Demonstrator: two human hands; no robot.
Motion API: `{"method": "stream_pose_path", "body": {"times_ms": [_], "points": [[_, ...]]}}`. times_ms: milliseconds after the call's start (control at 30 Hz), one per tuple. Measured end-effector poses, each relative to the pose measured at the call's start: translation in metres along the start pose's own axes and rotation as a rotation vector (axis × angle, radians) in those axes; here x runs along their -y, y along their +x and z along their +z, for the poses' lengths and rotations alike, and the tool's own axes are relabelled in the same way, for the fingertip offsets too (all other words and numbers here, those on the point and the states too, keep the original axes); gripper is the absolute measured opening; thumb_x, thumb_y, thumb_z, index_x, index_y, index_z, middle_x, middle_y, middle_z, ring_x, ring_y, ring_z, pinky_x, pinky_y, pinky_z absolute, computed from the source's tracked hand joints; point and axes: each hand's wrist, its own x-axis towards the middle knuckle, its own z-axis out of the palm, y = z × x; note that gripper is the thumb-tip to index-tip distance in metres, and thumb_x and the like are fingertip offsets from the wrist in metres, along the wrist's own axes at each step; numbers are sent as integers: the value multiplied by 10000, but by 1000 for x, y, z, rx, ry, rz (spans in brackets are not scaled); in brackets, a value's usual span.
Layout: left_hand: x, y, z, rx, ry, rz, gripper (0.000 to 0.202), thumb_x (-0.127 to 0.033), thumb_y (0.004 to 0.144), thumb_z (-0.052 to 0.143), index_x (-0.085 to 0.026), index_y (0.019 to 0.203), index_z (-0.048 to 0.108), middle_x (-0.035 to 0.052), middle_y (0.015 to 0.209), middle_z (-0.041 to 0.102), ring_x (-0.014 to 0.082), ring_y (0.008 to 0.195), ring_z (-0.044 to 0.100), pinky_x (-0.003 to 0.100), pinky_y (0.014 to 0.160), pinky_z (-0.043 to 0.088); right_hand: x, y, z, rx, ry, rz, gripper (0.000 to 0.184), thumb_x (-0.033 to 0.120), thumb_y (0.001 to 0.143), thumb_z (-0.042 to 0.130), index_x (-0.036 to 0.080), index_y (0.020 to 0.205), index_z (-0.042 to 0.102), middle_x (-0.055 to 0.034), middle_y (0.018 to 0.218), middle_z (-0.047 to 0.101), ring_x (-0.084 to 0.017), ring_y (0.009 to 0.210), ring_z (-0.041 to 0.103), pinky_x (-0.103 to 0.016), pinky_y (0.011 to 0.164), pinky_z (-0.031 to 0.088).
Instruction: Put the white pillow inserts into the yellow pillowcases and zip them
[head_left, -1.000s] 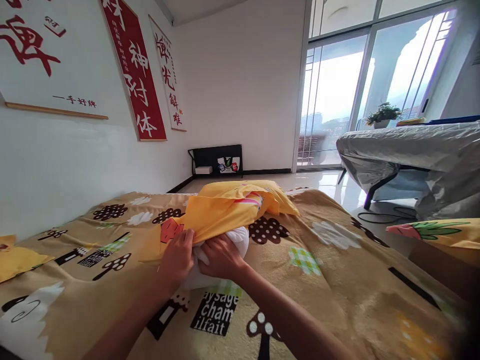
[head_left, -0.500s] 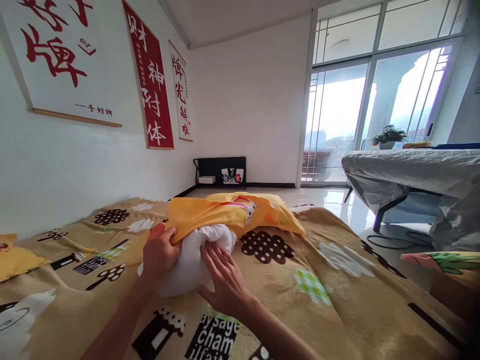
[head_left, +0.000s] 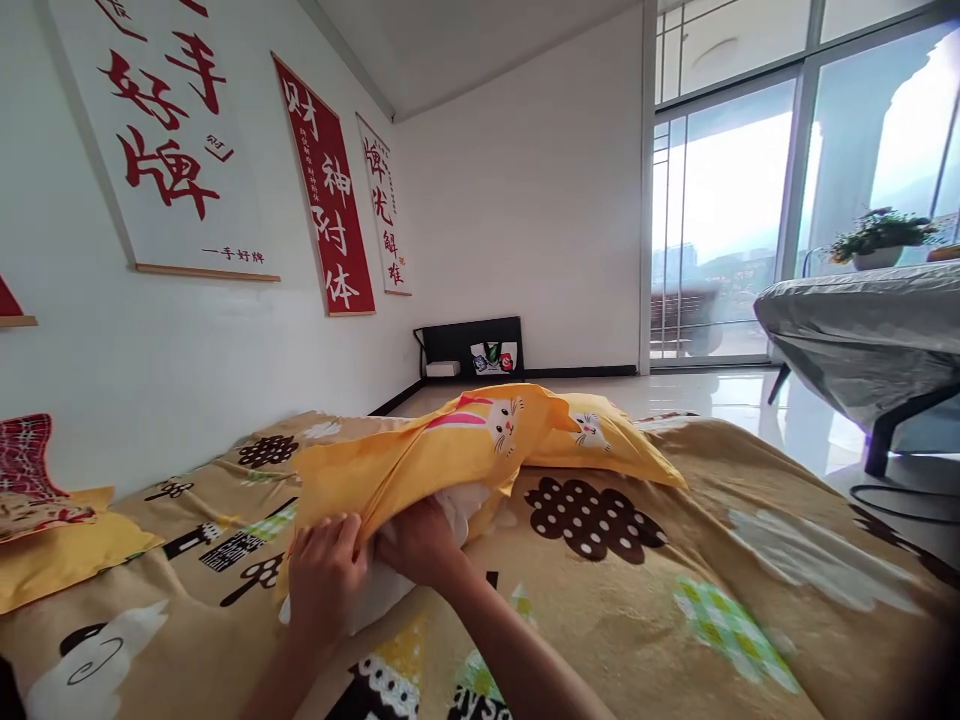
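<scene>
A yellow pillowcase (head_left: 427, 440) with a white rabbit face and pink ears lies over part of a white pillow (head_left: 382, 598). At its near edge, my left hand (head_left: 328, 560) is closed on the cloth, fingers curled over the hem. My right hand (head_left: 424, 540) reaches under the pillowcase, against the white pillow; its fingers are hidden by the cloth. White stuffing or pillow fabric also shows beside the right wrist. Just behind lies another yellow pillow (head_left: 622, 455) with a rabbit face.
A tan patterned blanket (head_left: 600, 620) spreads beneath everything. Yellow and red fabric (head_left: 67, 555) lies at the left. A black low shelf (head_left: 469, 340) stands by the far wall. To the right is a plastic-covered table (head_left: 862, 310) with a potted plant (head_left: 881, 240).
My right hand has gone from lying spread on the white pillow to under the pillowcase. The pillowcase now covers more of the pillow. The view has turned left.
</scene>
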Motion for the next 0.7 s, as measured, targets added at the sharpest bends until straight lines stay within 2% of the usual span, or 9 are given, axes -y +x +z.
{"method": "stream_pose_path", "body": {"times_ms": [67, 167, 233, 300, 367, 467, 533, 633, 700], "points": [[16, -13, 6, 11, 58, -36, 134, -76, 824, 463, -157, 861, 563, 83, 809, 627, 257, 797, 584, 357, 754, 407, -2, -4, 4, 5, -9, 42, 402, 409, 792, 612, 164, 1111, 610, -101, 1121, 661, -261, 1105, 566, -359, 984, 394], [36, -31, 18, 47, 76, -188, 113, -117, 840, 454, -154, 899, 542, 97, 845, 598, 256, 812, 577, 336, 731, 434, -1, -8, 6, 3, -2, 27, 434, 477, 856, 556, 177, 1168, 573, -100, 1181, 629, -251, 1133, 538, -377, 1016, 371], [41, -39, 23, 76, 32, -267, 94, -131, 835, 450, -171, 874, 526, 98, 866, 591, 256, 833, 583, 318, 694, 440, 4, -13, 7, -8, 1, 23, 438, 491, 882, 521, 179, 1188, 552, -101, 1187, 619, -247, 1134, 531, -389, 1027, 363], [37, -41, 23, 75, -52, -266, 101, -119, 811, 452, -189, 852, 512, 87, 862, 591, 249, 849, 585, 305, 679, 438, 9, -26, 11, -39, -2, 41, 424, 460, 883, 521, 167, 1190, 541, -114, 1181, 612, -258, 1139, 521, -417, 1046, 345], [24, -41, 16, 18, -162, -216, 124, -89, 782, 448, -209, 775, 478, 56, 775, 570, 220, 780, 574, 287, 660, 426, 15, -48, 17, -105, 1, 44, 473, 428, 849, 550, 140, 1223, 513, -147, 1205, 589, -287, 1176, 493, -466, 1063, 328], [-8, -39, -3, -121, -337, -124, 232, -26, 741, 414, -227, 638, 361, 10, 610, 465, 174, 616, 491, 267, 593, 373, 19, -88, 24, -267, -16, 25, 652, 462, 754, 595, 84, 1272, 474, -211, 1202, 572, -351, 1190, 480, -547, 1022, 362], [-35, -34, -20, -191, -452, -59, 270, 4, 725, 393, -228, 611, 315, 1, 568, 418, 163, 572, 437, 269, 563, 332, 19, -107, 18, -330, -47, 70, 621, 478, 734, 592, 99, 1222, 529, -209, 1109, 614, -373, 1122, 532, -560, 938, 429], [-78, -17, -48, -299, -619, 42, 292, 16, 727, 386, -222, 598, 277, -8, 528, 364, 157, 537, 375, 288, 536, 267, 16, -111, -12, -248, -71, 128, 365, 405, 805, 538, 187, 1084, 629, -137, 944, 667, -337, 1014, 596, -473, 824, 506], [-103, -1, -68, -369, -699, 65, 302, 14, 733, 386, -218, 587, 259, -11, 507, 335, 154, 521, 348, 304, 528, 234, 14, -105, -41, -187, -77, 108, 296, 351, 847, 498, 224, 1072, 642, -103, 925, 680, -309, 1017, 598, -413, 800, 520]]}}
